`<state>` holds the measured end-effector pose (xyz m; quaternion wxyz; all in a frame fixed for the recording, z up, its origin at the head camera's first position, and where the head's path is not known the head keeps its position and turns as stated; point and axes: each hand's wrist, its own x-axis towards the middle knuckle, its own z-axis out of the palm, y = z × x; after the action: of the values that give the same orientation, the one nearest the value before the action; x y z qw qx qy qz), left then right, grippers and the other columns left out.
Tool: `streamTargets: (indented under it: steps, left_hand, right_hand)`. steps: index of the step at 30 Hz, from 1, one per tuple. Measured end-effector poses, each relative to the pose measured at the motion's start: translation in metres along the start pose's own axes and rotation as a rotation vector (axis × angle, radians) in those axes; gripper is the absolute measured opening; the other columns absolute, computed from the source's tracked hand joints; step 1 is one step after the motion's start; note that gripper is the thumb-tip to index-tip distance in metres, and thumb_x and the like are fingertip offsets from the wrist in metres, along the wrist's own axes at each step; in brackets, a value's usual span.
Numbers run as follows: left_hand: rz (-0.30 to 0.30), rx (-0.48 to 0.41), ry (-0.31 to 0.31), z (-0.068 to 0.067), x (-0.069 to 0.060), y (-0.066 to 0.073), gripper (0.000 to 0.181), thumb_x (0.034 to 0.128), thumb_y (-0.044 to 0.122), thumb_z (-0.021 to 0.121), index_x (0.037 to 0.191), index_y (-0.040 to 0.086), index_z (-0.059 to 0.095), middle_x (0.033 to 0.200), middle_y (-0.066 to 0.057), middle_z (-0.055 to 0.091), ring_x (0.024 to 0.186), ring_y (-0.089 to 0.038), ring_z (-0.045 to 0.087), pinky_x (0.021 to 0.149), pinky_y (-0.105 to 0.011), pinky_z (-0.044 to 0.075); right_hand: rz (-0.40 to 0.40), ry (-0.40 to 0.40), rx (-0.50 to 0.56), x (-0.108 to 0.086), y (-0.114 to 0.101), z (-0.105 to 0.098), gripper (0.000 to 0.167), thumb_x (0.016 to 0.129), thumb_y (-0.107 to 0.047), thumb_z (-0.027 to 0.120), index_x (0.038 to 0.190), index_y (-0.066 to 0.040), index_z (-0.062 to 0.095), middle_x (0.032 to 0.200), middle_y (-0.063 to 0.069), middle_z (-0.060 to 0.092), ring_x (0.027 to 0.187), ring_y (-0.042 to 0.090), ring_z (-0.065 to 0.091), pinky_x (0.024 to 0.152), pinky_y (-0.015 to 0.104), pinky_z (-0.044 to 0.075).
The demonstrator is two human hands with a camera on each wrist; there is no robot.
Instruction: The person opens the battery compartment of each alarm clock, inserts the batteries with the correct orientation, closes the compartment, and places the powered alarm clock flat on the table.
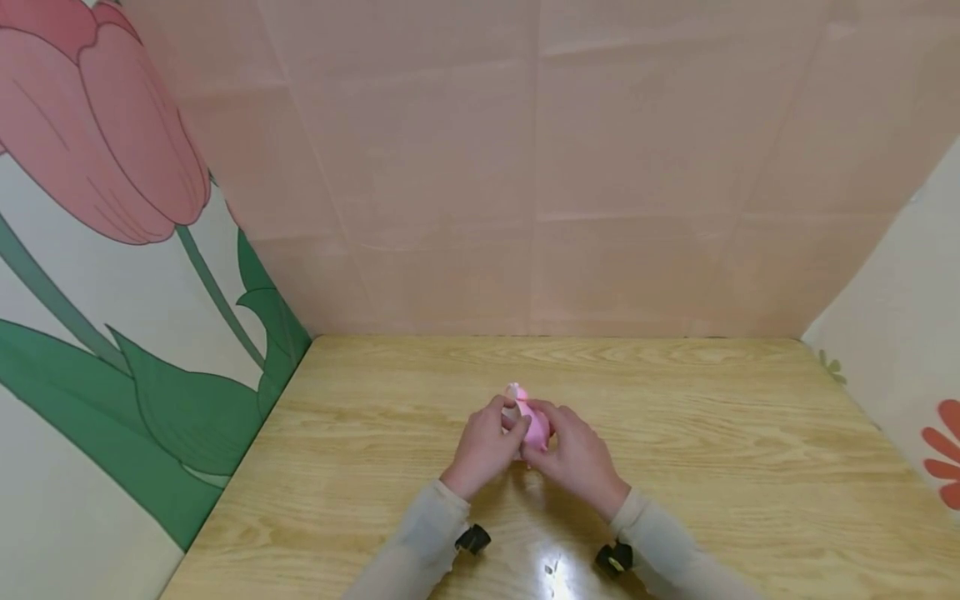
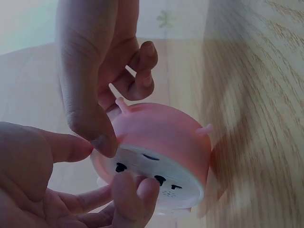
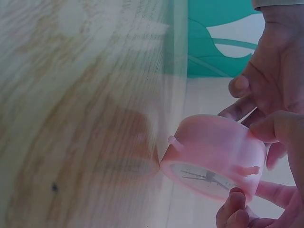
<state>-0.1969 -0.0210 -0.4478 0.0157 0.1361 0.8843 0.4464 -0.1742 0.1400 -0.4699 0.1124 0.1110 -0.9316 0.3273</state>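
Observation:
A small pink alarm clock [image 1: 536, 429] with short stubby feet is held between both hands, just above the table. My right hand [image 1: 577, 458] grips its body from the right. In the left wrist view, the white back plate [image 2: 187, 188] shows black knobs [image 2: 160, 180], and fingers of my left hand [image 1: 483, 450] are bent over them, partly hiding them. Whether a knob is pinched is unclear. The dial [image 3: 197, 176] with its dark hands shows in the right wrist view, tilted, some of it behind fingertips.
The wood-grain table [image 1: 360, 417] spreads around the hands, its surface glossy near the front. A pinkish sheet [image 1: 540, 167] covers the back wall. The left wall has a painted tulip [image 1: 105, 125]; red petals [image 1: 947, 454] mark the right wall.

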Motion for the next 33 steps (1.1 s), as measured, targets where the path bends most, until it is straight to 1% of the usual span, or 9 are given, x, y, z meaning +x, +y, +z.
streamTargets:
  steps: [5,10,15,20,23,25,27,29,33]
  left_hand:
    - [-0.011,-0.028,-0.025,0.001,0.001,-0.002,0.036,0.0975,0.025,0.063,0.122,-0.001,0.057,0.093,-0.008,0.069,0.072,-0.012,0.060,0.056,-0.024,0.050]
    - [-0.012,-0.052,-0.043,0.001,0.001,-0.004,0.037,0.0980,0.022,0.063,0.126,-0.002,0.056,0.093,-0.010,0.069,0.076,-0.015,0.062,0.060,-0.027,0.051]
    - [-0.006,-0.066,-0.059,0.002,0.000,-0.006,0.040,0.0978,0.020,0.062,0.130,-0.002,0.053,0.092,-0.010,0.068,0.073,-0.014,0.060,0.059,-0.026,0.050]
    - [-0.016,-0.074,-0.072,0.001,0.001,-0.007,0.047,0.1000,0.020,0.060,0.141,0.000,0.045,0.095,-0.010,0.068,0.071,-0.012,0.059,0.059,-0.025,0.050]
    - [-0.027,-0.113,-0.090,0.000,0.001,-0.007,0.051,0.1019,0.018,0.056,0.148,0.004,0.040,0.098,-0.011,0.066,0.069,-0.015,0.061,0.059,-0.026,0.052]
    - [-0.035,-0.156,-0.104,-0.001,0.002,-0.008,0.051,0.1031,0.017,0.054,0.151,0.007,0.038,0.100,-0.012,0.065,0.065,-0.019,0.062,0.057,-0.027,0.054]
    - [-0.044,-0.193,-0.114,-0.001,0.002,-0.009,0.051,0.1037,0.018,0.053,0.152,0.009,0.038,0.102,-0.013,0.064,0.064,-0.023,0.063,0.057,-0.032,0.057]
    - [-0.057,-0.225,-0.125,-0.001,0.002,-0.010,0.051,0.1043,0.018,0.052,0.152,0.011,0.038,0.103,-0.013,0.063,0.063,-0.026,0.063,0.058,-0.038,0.058]
    - [-0.077,-0.260,-0.145,-0.001,0.003,-0.013,0.050,0.1050,0.019,0.051,0.153,0.015,0.039,0.103,-0.012,0.061,0.064,-0.026,0.062,0.063,-0.045,0.059]
  right_hand:
    - [-0.037,0.009,0.007,0.000,0.001,0.001,0.064,0.079,-0.032,0.080,0.136,-0.014,0.060,0.086,-0.001,0.056,0.070,0.012,0.049,0.053,0.026,0.043]
    - [-0.059,-0.020,0.020,0.000,0.004,0.002,0.065,0.080,-0.027,0.082,0.138,-0.012,0.058,0.088,-0.002,0.057,0.071,0.011,0.049,0.055,0.024,0.044]
    - [-0.086,-0.037,0.030,0.000,0.010,0.003,0.065,0.079,-0.020,0.083,0.139,-0.011,0.057,0.087,-0.003,0.055,0.068,0.010,0.047,0.054,0.021,0.043]
    - [-0.112,-0.042,0.055,0.000,0.012,0.002,0.067,0.081,-0.020,0.082,0.141,-0.010,0.054,0.090,-0.003,0.057,0.065,0.009,0.049,0.054,0.021,0.045]
    - [-0.093,-0.051,0.070,0.000,0.012,0.000,0.075,0.080,-0.021,0.083,0.145,-0.007,0.048,0.093,-0.001,0.060,0.061,0.007,0.049,0.053,0.021,0.045]
    - [-0.061,-0.064,0.068,0.001,0.012,-0.001,0.082,0.079,-0.023,0.084,0.148,-0.005,0.043,0.096,0.002,0.062,0.058,0.006,0.049,0.052,0.022,0.045]
    - [-0.025,-0.080,0.049,0.002,0.013,-0.001,0.089,0.078,-0.027,0.085,0.150,-0.002,0.039,0.098,0.005,0.063,0.058,0.007,0.049,0.054,0.025,0.046]
    - [0.019,-0.099,0.018,0.003,0.016,0.001,0.095,0.076,-0.033,0.086,0.150,0.001,0.037,0.101,0.008,0.064,0.065,0.009,0.053,0.059,0.027,0.048]
    - [0.096,-0.152,0.009,0.006,0.025,0.005,0.106,0.071,-0.041,0.089,0.149,0.005,0.035,0.101,0.010,0.062,0.081,0.016,0.055,0.072,0.034,0.052]
